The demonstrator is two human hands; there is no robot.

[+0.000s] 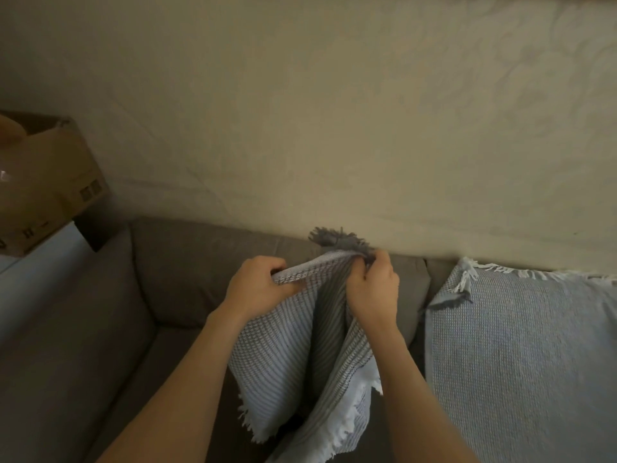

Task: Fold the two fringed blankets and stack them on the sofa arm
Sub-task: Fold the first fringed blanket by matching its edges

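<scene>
A grey-and-white striped fringed blanket (293, 355) hangs in front of me, gathered in folds, its white fringe dangling near the sofa seat. My left hand (257, 284) grips its top edge on the left. My right hand (374, 289) pinches the top edge on the right, where a grey fringe tuft sticks up. A second, pale blue fringed blanket (521, 359) lies spread over the right side of the sofa, draped up its backrest. The sofa arm (63, 315) runs along the left, bare.
The grey sofa's back cushion (207, 265) is behind the held blanket. A cardboard box (50, 182) stands beyond the sofa arm at the left. A cream wall (334, 111) fills the upper view.
</scene>
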